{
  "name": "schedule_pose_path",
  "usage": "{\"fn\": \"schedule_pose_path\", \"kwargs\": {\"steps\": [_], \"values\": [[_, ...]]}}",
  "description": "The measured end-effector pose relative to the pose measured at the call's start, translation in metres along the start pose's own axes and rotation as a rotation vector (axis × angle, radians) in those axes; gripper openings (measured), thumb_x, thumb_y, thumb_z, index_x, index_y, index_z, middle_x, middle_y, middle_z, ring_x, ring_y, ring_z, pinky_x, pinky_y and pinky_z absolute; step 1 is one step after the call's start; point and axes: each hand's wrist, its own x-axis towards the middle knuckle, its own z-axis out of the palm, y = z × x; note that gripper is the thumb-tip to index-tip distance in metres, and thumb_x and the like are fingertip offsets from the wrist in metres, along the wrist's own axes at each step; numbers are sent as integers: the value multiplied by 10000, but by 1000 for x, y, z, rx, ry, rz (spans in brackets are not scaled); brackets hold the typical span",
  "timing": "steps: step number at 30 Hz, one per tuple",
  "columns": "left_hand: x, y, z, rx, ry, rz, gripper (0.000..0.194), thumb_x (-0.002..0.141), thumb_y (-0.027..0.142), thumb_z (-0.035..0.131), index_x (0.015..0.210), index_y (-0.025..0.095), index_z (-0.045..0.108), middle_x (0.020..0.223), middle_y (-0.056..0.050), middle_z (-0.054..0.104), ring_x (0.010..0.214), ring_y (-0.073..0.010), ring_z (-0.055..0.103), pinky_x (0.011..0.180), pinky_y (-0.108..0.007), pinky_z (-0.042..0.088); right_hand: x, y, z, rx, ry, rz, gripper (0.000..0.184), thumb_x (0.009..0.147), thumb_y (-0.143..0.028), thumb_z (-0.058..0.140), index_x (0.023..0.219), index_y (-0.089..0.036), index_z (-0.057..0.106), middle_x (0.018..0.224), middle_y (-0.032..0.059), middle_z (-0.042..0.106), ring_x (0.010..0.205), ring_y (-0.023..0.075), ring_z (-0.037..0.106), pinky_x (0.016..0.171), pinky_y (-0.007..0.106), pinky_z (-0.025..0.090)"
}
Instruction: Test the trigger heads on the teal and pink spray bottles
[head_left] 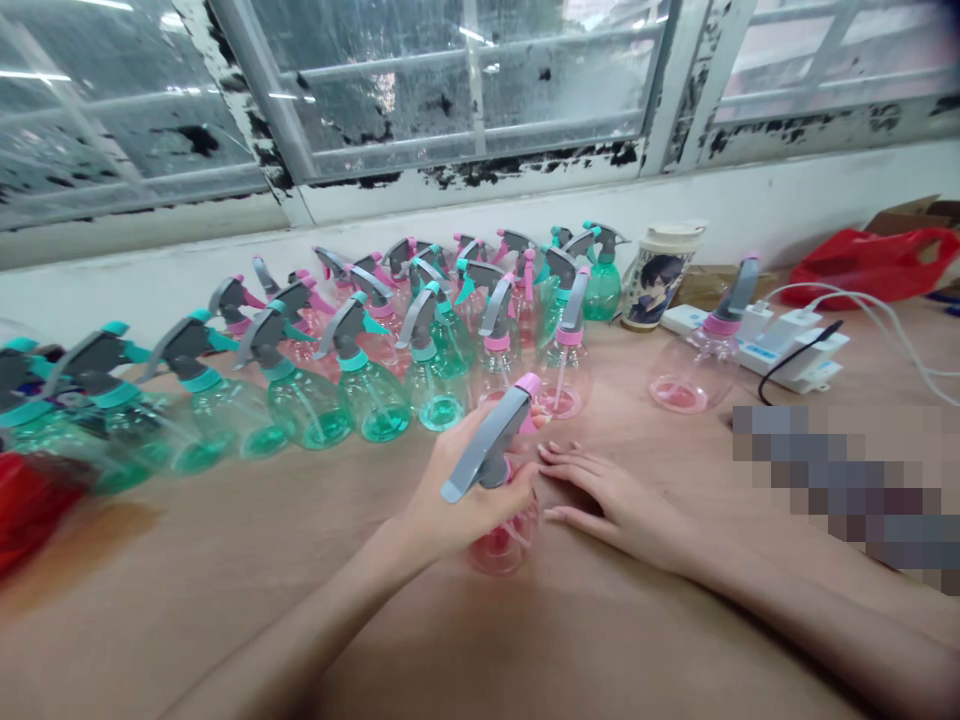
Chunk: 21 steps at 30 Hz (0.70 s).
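A pink spray bottle (504,545) with a grey and pink trigger head stands upright on the table near the middle. My left hand (457,485) is wrapped round its neck, just under the head. To the right of that bottle, my right hand (611,495) rests on the table with its fingers stretched out and holds nothing. Its fingertips point toward the bottle; whether they touch it I cannot tell. Just behind my hands stand a pink spray bottle (562,385) and a green spray bottle (375,400), part of a larger group.
Several green and pink bottles line the table's back and left. A printed cup (660,275), a lone pink bottle (694,375), a white power strip (795,350) with cables and a red bag (870,265) are at the right. Another red bag (34,510) lies at the left edge.
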Motion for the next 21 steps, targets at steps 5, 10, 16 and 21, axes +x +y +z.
{"fn": "schedule_pose_path", "kwargs": {"steps": [5,10,16,21], "values": [[-2,-6,0,37,-6,5,282,803,250,597,1079,240,540,839,-4,603,603,-129,569,546,-250,509,-1,-2,1,-31,1,4,516,939,-501,501,1335,-174,546,1451,127,487,1363,278,418,1137,535,325],[0,3,-2,16,18,32,206,773,239,588,976,233,555,857,-13,624,712,-163,625,690,-302,561,-1,-2,2,-55,-11,-10,523,950,-487,485,1340,-141,538,1452,142,483,1364,276,417,1143,528,315],[-2,23,-4,-9,78,-9,43,824,248,557,866,240,559,848,-17,642,710,-171,623,704,-328,563,-2,-1,4,-59,11,-20,514,946,-476,498,1333,-141,542,1440,140,500,1356,280,428,1136,527,333],[2,21,-6,-15,43,57,77,833,292,554,790,237,521,802,-7,609,691,-159,602,700,-310,552,-3,1,6,-64,17,-25,512,949,-478,491,1333,-142,539,1432,134,513,1360,279,422,1136,528,335]]}}
